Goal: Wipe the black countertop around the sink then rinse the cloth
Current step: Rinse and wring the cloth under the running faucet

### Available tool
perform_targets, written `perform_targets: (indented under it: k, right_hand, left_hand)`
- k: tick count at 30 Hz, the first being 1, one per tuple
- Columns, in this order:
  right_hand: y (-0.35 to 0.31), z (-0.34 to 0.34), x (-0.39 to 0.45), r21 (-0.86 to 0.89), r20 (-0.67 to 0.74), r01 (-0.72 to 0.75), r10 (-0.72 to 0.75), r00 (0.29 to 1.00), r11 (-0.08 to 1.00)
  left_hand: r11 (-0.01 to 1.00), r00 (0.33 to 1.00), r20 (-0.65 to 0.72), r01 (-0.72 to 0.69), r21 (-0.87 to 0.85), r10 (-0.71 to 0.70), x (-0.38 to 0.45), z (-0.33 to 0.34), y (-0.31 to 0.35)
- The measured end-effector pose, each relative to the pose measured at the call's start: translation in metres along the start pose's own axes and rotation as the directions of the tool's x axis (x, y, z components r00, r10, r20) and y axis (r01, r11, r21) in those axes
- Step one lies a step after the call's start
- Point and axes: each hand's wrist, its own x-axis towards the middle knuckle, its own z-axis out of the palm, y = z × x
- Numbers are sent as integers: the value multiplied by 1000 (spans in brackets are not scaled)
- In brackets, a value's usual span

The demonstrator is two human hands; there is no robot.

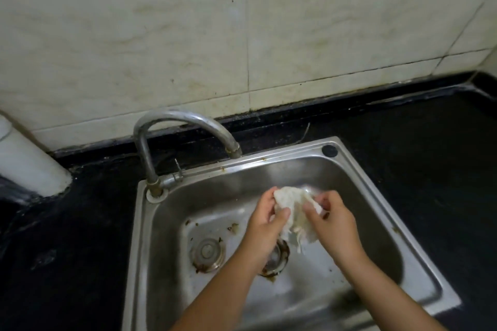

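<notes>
Both hands are together over the basin of the rectangular stainless-steel sink (357, 169), forearms entering from the near edge and converging toward centre. Left hand (265, 226): fingers curled round the left side of the crumpled white cloth (295, 212), thumb pressed across its front. Right hand (332, 220): thumb and curled fingers pinch the cloth's right side, knuckles facing up. Cloth is bunched between the two hands, held clear of the sink floor, w/ a ragged tail hanging down between the wrists toward the drain.

Curved chrome tap (185, 122) is mounted at the sink's far-left corner; spout arcs right and ends above the far rim, short of the cloth. Whether water is running: cannot tell. Round metal drain cover (207, 251) lies on the sink floor, left of the left wrist; brown debris specks scattered nearby. Second drain opening (279, 255) is partly hidden behind the left wrist.

Glossy black countertop (430, 156) surrounds the sink on left, far and right sides. Cream tiled wall (188, 35) stands behind. White cylindrical pipe (24, 158) stands at far left.

No legible brand, label or writing.
</notes>
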Motion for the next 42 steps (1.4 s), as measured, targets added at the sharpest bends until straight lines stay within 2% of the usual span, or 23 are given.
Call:
perform_targets:
  k: [2, 3, 5, 7, 10, 13, 14, 16, 18, 20, 22, 24, 26, 30, 33, 36, 38, 40, 41, 42]
  right_hand:
    - [-10, -13, -5, 321, 127, -198, 165, 978, 926]
    - [-14, -23, -5, 415, 204, -266, 196, 959, 870]
    - [-20, -44, -7, 517, 325, -354, 204, 923, 780]
    - [-21, -64, -9, 511, 389, -361, 164, 906, 780]
    - [-12, -91, -8, 289, 412, -229, 96, 906, 930]
    - [-8, -118, -3, 252, 459, -106, -22, 888, 962]
    - [-8, -126, -3, 219, 458, -23, -82, 885, 975]
    - [-4, -140, 1, 96, 390, 230, -249, 887, 968]
    - [-5, -153, 9, 27, 230, 425, -420, 878, 905]
    - [-13, -165, 16, 73, 173, 431, -437, 882, 899]
    - [-18, -175, 25, 162, 268, 337, -370, 890, 928]
    - [-19, -180, 31, 193, 387, 276, -331, 860, 942]
    - [-21, -180, 35, 219, 443, 243, -318, 838, 945]
    - [-23, -167, 41, 185, 408, 230, -287, 867, 956]
    - [-28, -154, 42, 206, 410, 151, -225, 884, 967]
    - [-31, -143, 42, 234, 476, 89, -193, 858, 968]
    - [-32, -137, 41, 241, 508, 99, -213, 834, 965]
    - [-29, -138, 44, 306, 528, 62, -223, 819, 950]
    - [-25, -141, 45, 342, 542, 96, -280, 793, 935]
    - [-19, -145, 47, 331, 553, 243, -396, 733, 912]
  left_hand:
    - [997, 982, 186, 14, 70, -27, -5, 8, 6]
    - [993, 966, 255, 7, 119, -38, -5, 12, 10]
    - [982, 946, 322, -16, 187, -46, -2, 20, 15]
    - [976, 954, 299, -34, 216, -34, 3, 29, 19]
    - [979, 976, 217, -63, 196, 19, 6, 45, 26]
    - [996, 975, 218, -53, 65, 37, 7, 59, 39]
    - [1000, 971, 236, -26, 8, 24, 7, 64, 44]
    - [995, 964, 266, 36, -95, -9, 7, 74, 56]
    - [987, 950, 311, 77, -141, -30, 6, 86, 68]
    - [989, 934, 356, 85, -123, -36, 3, 98, 78]
    - [992, 929, 371, 61, -107, -18, 2, 109, 83]
    - [991, 942, 335, 45, -125, 0, 0, 115, 85]
    - [990, 967, 256, 33, -135, 2, -2, 118, 80]
    - [988, 999, -15, 44, -149, -46, -9, 115, 67]
    - [990, 997, 26, 75, -118, -72, -19, 110, 57]
    - [998, 995, 86, 53, -33, -50, -25, 112, 44]
    - [1000, 999, 39, -9, -9, 9, -26, 123, 36]
    - [1000, 999, -48, -8, 4, 8, -28, 133, 37]
    - [1000, 995, -100, 9, -20, -11, -29, 135, 39]
    - [997, 990, -136, 20, -68, -29, -29, 133, 42]
